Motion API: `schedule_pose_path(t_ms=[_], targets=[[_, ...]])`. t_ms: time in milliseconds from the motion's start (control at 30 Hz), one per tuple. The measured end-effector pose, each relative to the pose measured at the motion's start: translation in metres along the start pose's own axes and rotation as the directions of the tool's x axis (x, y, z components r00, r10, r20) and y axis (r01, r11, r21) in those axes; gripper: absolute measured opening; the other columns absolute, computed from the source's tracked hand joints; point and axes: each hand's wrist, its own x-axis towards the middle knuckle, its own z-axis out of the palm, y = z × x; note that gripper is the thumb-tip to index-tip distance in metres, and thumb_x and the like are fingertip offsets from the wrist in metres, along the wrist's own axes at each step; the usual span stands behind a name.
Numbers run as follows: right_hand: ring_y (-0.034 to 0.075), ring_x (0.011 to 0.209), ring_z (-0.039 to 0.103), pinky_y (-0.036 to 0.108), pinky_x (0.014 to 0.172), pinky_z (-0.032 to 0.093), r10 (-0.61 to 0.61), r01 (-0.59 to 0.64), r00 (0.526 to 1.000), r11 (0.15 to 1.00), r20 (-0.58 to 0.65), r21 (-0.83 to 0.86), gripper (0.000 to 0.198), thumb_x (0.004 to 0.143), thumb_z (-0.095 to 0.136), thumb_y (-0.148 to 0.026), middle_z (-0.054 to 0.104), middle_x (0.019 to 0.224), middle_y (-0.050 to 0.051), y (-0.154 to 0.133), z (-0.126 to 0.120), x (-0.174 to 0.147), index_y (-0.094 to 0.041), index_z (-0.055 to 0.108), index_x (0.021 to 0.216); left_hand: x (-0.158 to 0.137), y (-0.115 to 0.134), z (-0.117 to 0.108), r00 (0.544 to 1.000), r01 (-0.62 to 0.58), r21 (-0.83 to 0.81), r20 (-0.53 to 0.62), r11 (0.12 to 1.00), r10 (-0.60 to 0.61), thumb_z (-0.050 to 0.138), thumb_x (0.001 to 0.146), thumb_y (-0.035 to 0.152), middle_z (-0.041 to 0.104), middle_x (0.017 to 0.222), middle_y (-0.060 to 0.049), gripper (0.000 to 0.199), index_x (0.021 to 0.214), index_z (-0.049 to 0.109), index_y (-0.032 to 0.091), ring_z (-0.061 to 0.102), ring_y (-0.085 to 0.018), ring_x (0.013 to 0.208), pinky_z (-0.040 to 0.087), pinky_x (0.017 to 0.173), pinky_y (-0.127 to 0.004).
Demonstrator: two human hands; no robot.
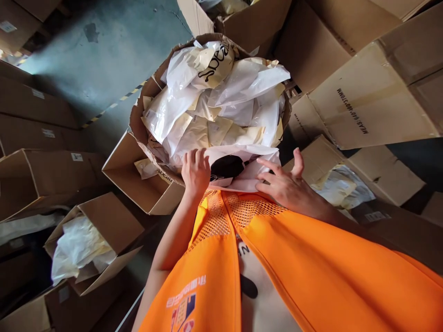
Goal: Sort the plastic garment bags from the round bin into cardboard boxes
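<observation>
A white plastic bag (263, 173) lies in front of my body at the near side of a big carton, its mouth spread apart. Inside the bag shows a black item (227, 167), too covered for me to tell its kind. My left hand (196, 174) has its fingers curled over the bag's left edge, gripping it. At the bag's right side is my right hand (285, 184), fingers spread and thumb raised, fingertips against the plastic. Behind both hands the carton (137, 117) is heaped with several white and cream plastic packages (238, 92).
Open cartons stand on both sides: one at lower left (114, 221) holds white packages, another (126, 161) sits beside the big carton. At right are a large closed carton (367, 101) and more packages (342, 186). Striped tape (114, 105) marks the floor (114, 41).
</observation>
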Motion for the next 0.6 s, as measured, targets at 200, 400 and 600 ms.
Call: schedule_pose_path(t_ms=[200,400,600], targets=[[0.029,0.131,0.057,0.074,0.12,-0.009,0.077,-0.08,0.997,0.977,0.026,0.197,0.027,0.099,0.058,-0.014,0.075,0.114,-0.004,-0.005,0.004,0.004,-0.034,0.075,0.094,-0.001,0.028,0.019,0.909,-0.2,-0.014,0.371,0.98,0.19,0.07,0.088,0.028,0.066,0.12,-0.018,0.047,0.132,0.057,0.014,0.062,-0.03,0.107,0.053,0.084,-0.039],[0.029,0.131,0.057,0.072,0.121,-0.01,0.075,-0.075,0.997,0.979,0.011,0.191,0.026,0.102,0.054,-0.018,0.074,0.117,-0.006,0.001,0.006,0.006,-0.033,0.074,0.094,0.006,0.028,0.061,0.791,-0.047,0.183,0.607,0.982,-0.075,0.076,0.083,0.027,0.068,0.097,-0.019,0.034,0.107,0.068,0.005,0.068,-0.033,0.091,0.055,0.076,-0.041],[0.03,0.135,0.053,0.068,0.121,-0.016,0.128,-0.131,0.991,0.974,0.026,0.186,0.018,0.1,0.059,-0.024,0.075,0.116,-0.003,0.02,0.011,0.003,-0.032,0.073,0.094,-0.007,0.045,0.048,0.708,-0.177,0.072,0.702,0.982,0.076,0.057,0.091,0.013,0.07,0.099,-0.019,0.013,0.095,0.069,0.013,0.069,-0.033,0.094,0.054,0.077,-0.041]])
